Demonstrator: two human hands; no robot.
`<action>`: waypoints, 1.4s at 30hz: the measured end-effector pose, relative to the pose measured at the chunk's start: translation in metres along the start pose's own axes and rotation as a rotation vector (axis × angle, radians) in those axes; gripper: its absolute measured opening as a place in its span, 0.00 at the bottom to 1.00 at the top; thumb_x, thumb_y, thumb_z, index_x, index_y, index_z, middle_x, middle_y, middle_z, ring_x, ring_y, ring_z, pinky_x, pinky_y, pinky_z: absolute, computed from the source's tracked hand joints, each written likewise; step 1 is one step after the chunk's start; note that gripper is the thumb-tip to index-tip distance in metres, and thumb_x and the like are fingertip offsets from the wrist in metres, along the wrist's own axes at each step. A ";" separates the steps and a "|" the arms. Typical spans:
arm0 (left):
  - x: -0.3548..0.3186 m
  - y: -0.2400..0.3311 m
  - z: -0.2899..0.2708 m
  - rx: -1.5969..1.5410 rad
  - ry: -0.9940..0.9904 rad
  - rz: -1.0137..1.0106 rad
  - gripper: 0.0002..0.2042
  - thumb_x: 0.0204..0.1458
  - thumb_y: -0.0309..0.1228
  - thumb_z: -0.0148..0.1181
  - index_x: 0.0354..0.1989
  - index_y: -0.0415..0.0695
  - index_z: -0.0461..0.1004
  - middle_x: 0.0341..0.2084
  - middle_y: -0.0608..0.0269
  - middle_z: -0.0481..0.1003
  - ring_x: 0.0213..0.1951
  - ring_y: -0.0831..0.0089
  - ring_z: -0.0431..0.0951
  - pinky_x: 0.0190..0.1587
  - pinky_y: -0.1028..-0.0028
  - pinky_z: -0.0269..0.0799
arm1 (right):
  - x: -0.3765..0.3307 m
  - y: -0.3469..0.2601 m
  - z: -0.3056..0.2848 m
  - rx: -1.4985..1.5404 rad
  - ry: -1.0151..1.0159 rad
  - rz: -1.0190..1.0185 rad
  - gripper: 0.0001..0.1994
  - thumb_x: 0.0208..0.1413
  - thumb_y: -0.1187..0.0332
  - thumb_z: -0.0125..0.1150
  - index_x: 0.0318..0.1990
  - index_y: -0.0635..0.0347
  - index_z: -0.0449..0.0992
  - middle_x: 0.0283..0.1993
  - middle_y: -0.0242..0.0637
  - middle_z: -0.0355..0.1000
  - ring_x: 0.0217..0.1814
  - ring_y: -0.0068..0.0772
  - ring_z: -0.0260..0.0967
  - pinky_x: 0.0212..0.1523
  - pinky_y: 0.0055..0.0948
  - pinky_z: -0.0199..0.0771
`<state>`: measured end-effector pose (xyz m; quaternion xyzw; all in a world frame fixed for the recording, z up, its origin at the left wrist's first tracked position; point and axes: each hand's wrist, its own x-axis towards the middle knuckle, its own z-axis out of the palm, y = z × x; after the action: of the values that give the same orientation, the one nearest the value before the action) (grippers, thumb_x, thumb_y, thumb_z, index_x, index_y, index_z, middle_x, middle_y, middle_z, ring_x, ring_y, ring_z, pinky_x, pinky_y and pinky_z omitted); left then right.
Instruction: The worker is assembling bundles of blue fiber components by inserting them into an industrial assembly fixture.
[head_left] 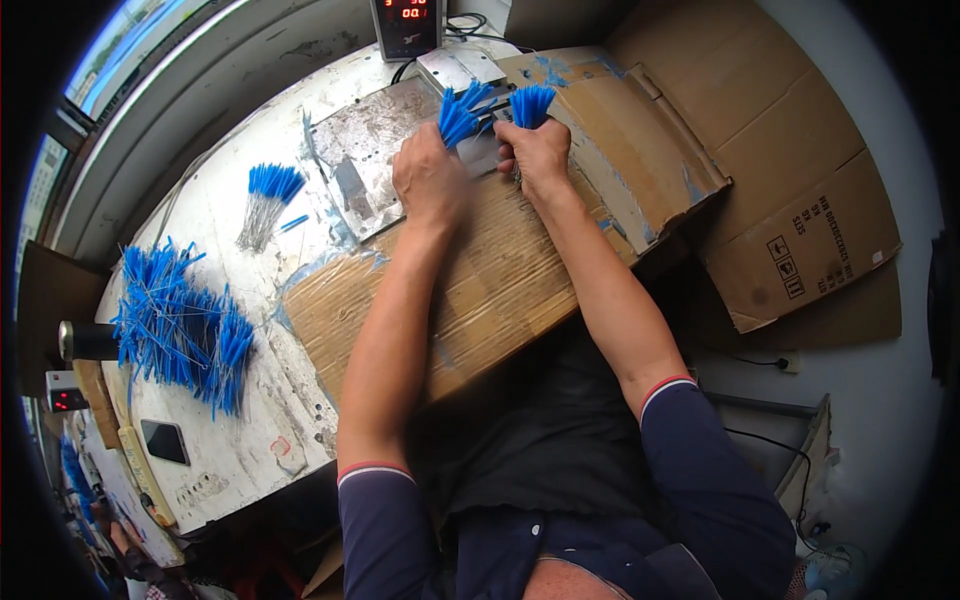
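Observation:
Both of my forearms reach forward over cardboard to a metal plate [365, 140] at the far side of the table. My left hand [428, 178] is closed around a bundle of blue-tipped wires [459, 118], whose blue ends fan out above the fist; its fingertips are hidden and its edge is blurred. Just to the right, my right hand [541, 158] grips a second blue-tipped bundle [530, 104], blue ends up, with thin bare strands hanging below. A small metal block [460, 68] lies just beyond both hands.
A small blue-tipped bundle [268, 203] lies left of the plate. Further left are a large tangled pile of blue-tipped wires [180, 325], a dark cylinder [88, 341] and a phone [165, 441]. A red-digit display box [408, 30] stands at the back; a cardboard box [800, 240] is at right.

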<state>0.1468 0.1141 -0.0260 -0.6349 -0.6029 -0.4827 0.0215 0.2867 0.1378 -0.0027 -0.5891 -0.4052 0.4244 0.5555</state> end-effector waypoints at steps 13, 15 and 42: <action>0.000 0.005 -0.003 -0.026 -0.071 -0.028 0.03 0.53 0.23 0.55 0.35 0.42 0.71 0.26 0.47 0.77 0.33 0.46 0.80 0.37 0.52 0.72 | -0.010 0.013 -0.028 0.337 -0.173 -0.023 0.07 0.51 0.78 0.70 0.35 0.64 0.77 0.29 0.36 0.76 0.26 0.27 0.75 0.22 0.28 0.81; 0.000 0.005 -0.003 -0.013 -0.093 -0.033 0.03 0.53 0.23 0.55 0.36 0.42 0.71 0.27 0.48 0.77 0.33 0.47 0.80 0.38 0.53 0.73 | -0.013 0.011 -0.029 0.322 -0.182 -0.019 0.07 0.51 0.79 0.69 0.37 0.65 0.77 0.29 0.35 0.75 0.26 0.27 0.75 0.23 0.28 0.81; -0.002 0.008 -0.001 -0.422 0.047 0.087 0.10 0.51 0.20 0.58 0.42 0.43 0.73 0.33 0.49 0.77 0.37 0.46 0.79 0.39 0.55 0.75 | -0.026 0.013 -0.031 0.073 -0.442 -0.074 0.07 0.52 0.75 0.72 0.38 0.57 0.81 0.28 0.23 0.75 0.23 0.11 0.64 0.22 0.16 0.59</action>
<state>0.1531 0.1096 -0.0224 -0.6393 -0.4600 -0.6113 -0.0772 0.3080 0.1030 -0.0137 -0.4458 -0.5228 0.5369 0.4896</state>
